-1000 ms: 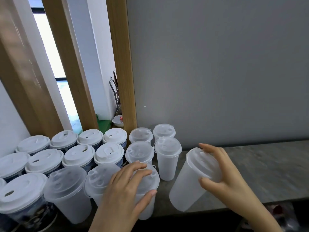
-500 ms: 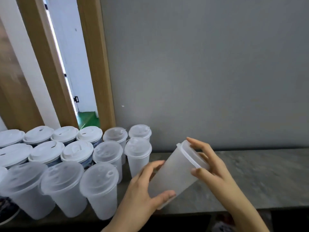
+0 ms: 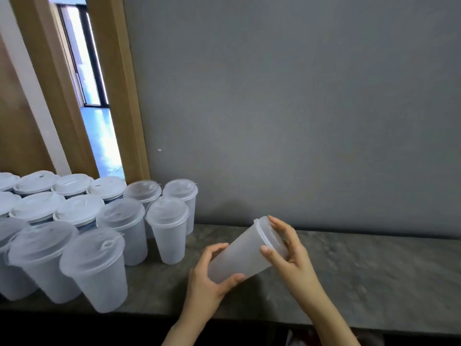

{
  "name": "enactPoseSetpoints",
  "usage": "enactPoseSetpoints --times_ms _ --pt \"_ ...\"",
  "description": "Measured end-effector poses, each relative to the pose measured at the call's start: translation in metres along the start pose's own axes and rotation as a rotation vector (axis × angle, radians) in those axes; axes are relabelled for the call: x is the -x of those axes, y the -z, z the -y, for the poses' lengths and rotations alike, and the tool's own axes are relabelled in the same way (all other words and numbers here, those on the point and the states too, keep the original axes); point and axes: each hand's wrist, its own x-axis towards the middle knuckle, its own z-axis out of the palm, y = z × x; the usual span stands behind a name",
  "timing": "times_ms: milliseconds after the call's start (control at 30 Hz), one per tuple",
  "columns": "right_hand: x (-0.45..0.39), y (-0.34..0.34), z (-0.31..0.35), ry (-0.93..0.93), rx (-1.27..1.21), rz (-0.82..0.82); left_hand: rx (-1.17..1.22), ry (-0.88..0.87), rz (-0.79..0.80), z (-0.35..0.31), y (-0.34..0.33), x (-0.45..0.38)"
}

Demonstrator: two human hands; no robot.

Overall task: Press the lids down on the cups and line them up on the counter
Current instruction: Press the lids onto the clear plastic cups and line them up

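Observation:
A frosted plastic cup (image 3: 243,254) is held tilted above the grey counter (image 3: 361,275), its lid (image 3: 268,232) pointing up and to the right. My left hand (image 3: 212,278) grips the cup's lower end. My right hand (image 3: 289,253) wraps around the lid end, thumb on the near rim and fingers over the top. On the left, several lidded cups (image 3: 164,228) stand upright in rows; the front ones are frosted, the back ones (image 3: 74,211) have white lids.
A grey wall (image 3: 299,108) rises right behind the counter. A wooden door frame (image 3: 117,83) stands behind the cup rows. The counter's front edge (image 3: 274,320) runs just under my wrists. Bare counter stretches to the right of my hands.
My left hand left the standing cups and took the lower end of the tilted cup. The cup is now lifted between both hands. The view has shifted right.

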Motion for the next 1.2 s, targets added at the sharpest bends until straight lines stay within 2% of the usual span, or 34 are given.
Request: enactPoseSetpoints --times_ms 100,333,433,567,700,833,933,1067,1200 --pt "-0.003 0.006 -0.007 -0.008 0.051 0.082 0.033 0.067 -0.121 0.016 -0.01 -0.002" --pt "-0.018 0.002 -0.002 0.04 0.068 0.192 -0.079 0.232 -0.206 0.021 -0.017 -0.017" --pt "-0.024 -0.006 -0.004 0.008 0.029 0.165 -0.085 0.154 -0.31 0.024 -0.017 -0.011" --pt "-0.035 -0.005 -0.008 0.037 -0.024 0.108 -0.112 -0.011 -0.217 0.029 -0.017 -0.008" --pt "-0.043 0.001 -0.009 0.082 0.031 0.142 -0.072 0.05 -0.048 0.034 -0.014 -0.01" --pt "-0.043 -0.002 -0.01 0.102 0.081 0.138 0.004 0.083 0.012 0.037 -0.01 -0.01" --pt "-0.041 -0.003 -0.012 0.12 0.144 0.079 0.013 0.054 -0.039 0.036 -0.01 -0.007" --pt "-0.042 -0.002 -0.012 0.068 0.194 0.065 -0.108 0.032 -0.235 0.032 -0.014 -0.006" --pt "-0.041 -0.006 -0.01 0.002 0.089 -0.008 -0.202 0.0 -0.245 0.033 -0.015 -0.006"
